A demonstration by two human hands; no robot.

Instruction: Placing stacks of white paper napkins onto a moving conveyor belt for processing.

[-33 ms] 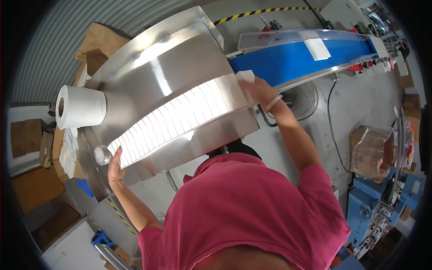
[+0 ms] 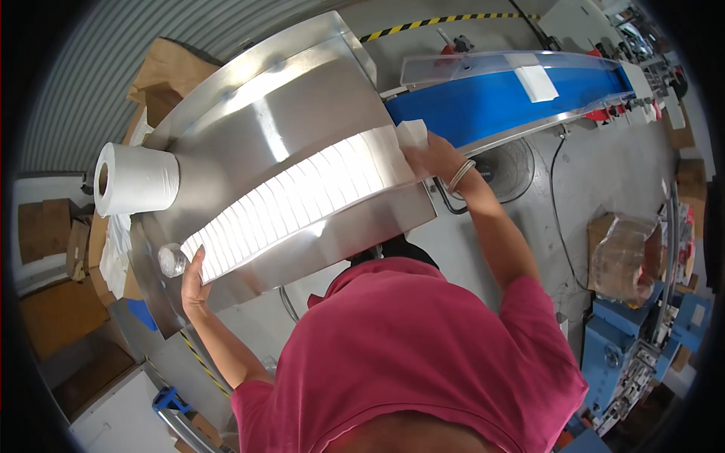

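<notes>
A long, slightly curved row of folded white paper sheets stands on edge across a stainless steel tray. My left hand grips the row's left end, its fingers against the last sheets. At the other end, beside the tray's right edge, my right hand is closed on the row. A loose white folded sheet sticks up at those fingers. The right fingertips are partly hidden. Beyond my right hand, a white folded piece lies on a blue conveyor belt.
A white paper roll sits at the tray's left, with a clear plastic roll near my left hand. A floor fan stands below the conveyor. Cardboard boxes are stacked at left; a plastic-lined carton is at right.
My right hand has shifted slightly to the right and is less blurred. The white piece on the belt has moved slightly right. My left hand has stayed in place.
</notes>
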